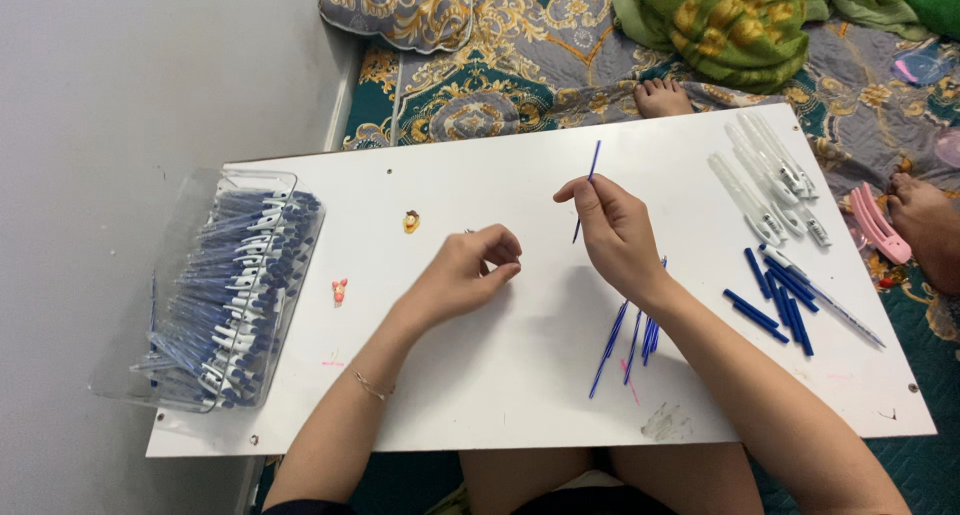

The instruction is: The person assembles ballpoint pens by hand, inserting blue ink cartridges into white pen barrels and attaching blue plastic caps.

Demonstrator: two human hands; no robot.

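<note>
Above the middle of the white worktop (500,395), the right hand (615,237) holds a thin blue pen refill (586,190) nearly upright, its fingers pinched on the lower part of the stem while the upper end points away from the person; the left hand (465,275) rests just beside it on the board, fingers curled inward with thumb and forefinger pressed together, and whether something small sits between them cannot be told; a thin bracelet (372,386) circles the left wrist; under the right forearm lies a loose bunch of blue refills (625,340), fanned on the worktop; further right lie several short blue pen caps (780,305), and beyond them a cluster of clear white pen barrels (765,180) near the far right corner; at the left edge a clear plastic tray (215,290) is packed with assembled blue and white pens; two small coloured stickers (340,291) mark the board between tray and left hand; a pink hair clip (878,225) lies off the right edge on the patterned bedding (500,55).
</note>
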